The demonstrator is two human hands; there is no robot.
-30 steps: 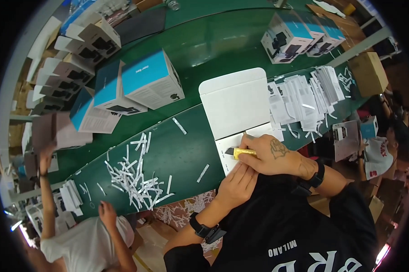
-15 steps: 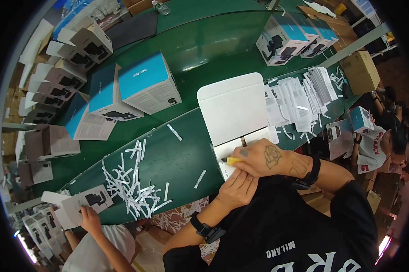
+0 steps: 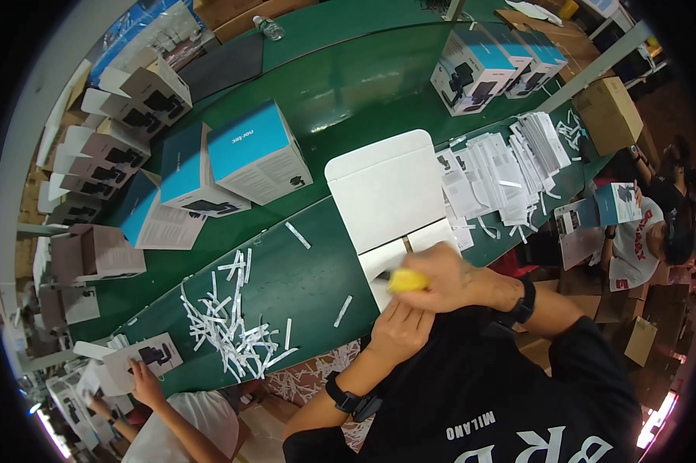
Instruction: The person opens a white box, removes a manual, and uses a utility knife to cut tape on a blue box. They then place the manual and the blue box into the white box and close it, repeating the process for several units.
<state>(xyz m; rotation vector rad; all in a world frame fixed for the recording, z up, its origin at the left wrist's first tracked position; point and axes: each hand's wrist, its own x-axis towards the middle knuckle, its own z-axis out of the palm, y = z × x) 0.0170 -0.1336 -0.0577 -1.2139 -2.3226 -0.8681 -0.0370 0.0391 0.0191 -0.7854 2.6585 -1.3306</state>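
Note:
An opened white box point(image 3: 375, 258) stands in front of me at the table's near edge, its broad lid flap point(image 3: 386, 185) folded back away from me. In my right hand point(image 3: 450, 276), a closed grip holds a yellow-handled tool point(image 3: 407, 281) with a dark tip, over the left part of the box. Motion blurs the hand and the tool, so its kind is unclear. Bent fingers of my left hand point(image 3: 402, 332) pinch the box's near edge, just below the tool; their tips are partly hidden.
White paper strips point(image 3: 232, 324) lie heaped on the green table point(image 3: 278, 270) at left. Printed leaflets point(image 3: 487, 177) are stacked at right. Blue-topped boxes point(image 3: 259, 150) stand at far left, more point(image 3: 471, 69) at far right. A co-worker's hand point(image 3: 147, 383) holds a carton at lower left.
My right hand has turned and lifted a little, exposing more of the yellow tool. My left hand stays at the box's near edge. The whole view has shifted slightly.

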